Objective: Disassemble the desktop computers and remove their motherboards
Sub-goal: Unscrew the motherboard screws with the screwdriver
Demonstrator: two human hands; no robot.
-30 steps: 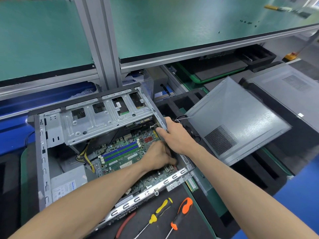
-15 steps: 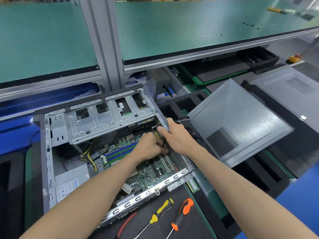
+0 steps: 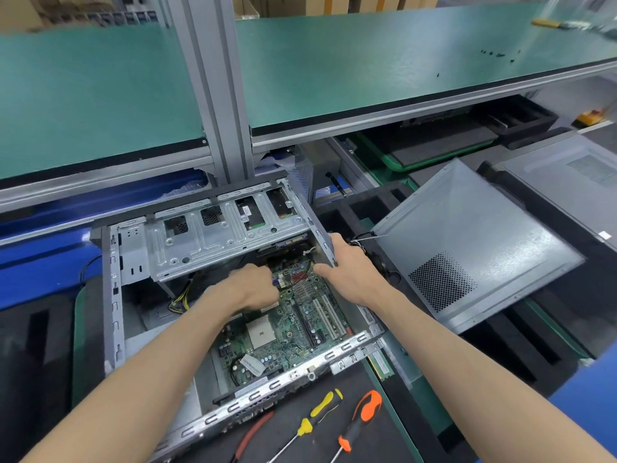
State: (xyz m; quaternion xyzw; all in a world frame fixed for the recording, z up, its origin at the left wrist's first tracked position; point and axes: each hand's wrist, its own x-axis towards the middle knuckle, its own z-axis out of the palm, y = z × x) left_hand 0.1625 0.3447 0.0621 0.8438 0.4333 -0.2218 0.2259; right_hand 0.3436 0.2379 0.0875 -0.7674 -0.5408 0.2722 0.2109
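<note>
An open grey desktop case (image 3: 112, 295) lies on its side in front of me, its drive cage (image 3: 213, 235) at the far end. The green motherboard (image 3: 290, 325) sits in the case bottom, with its CPU socket and expansion slots showing. My left hand (image 3: 248, 289) is down inside over the board's far left part, blurred, with its fingers curled; what they hold is hidden. My right hand (image 3: 350, 269) grips the case's right side wall, fingers over the rim and thumb inside.
The removed side panel (image 3: 467, 248) leans on black foam to the right, with another closed case (image 3: 567, 182) beyond it. A yellow screwdriver (image 3: 320, 409), an orange screwdriver (image 3: 364, 412) and red-handled pliers (image 3: 250, 436) lie near me. A green shelf (image 3: 367, 68) and its aluminium post (image 3: 217, 95) overhang the far side.
My left hand has moved from the board's near right corner up and left to its far part. My right hand has stayed on the case's side wall.
</note>
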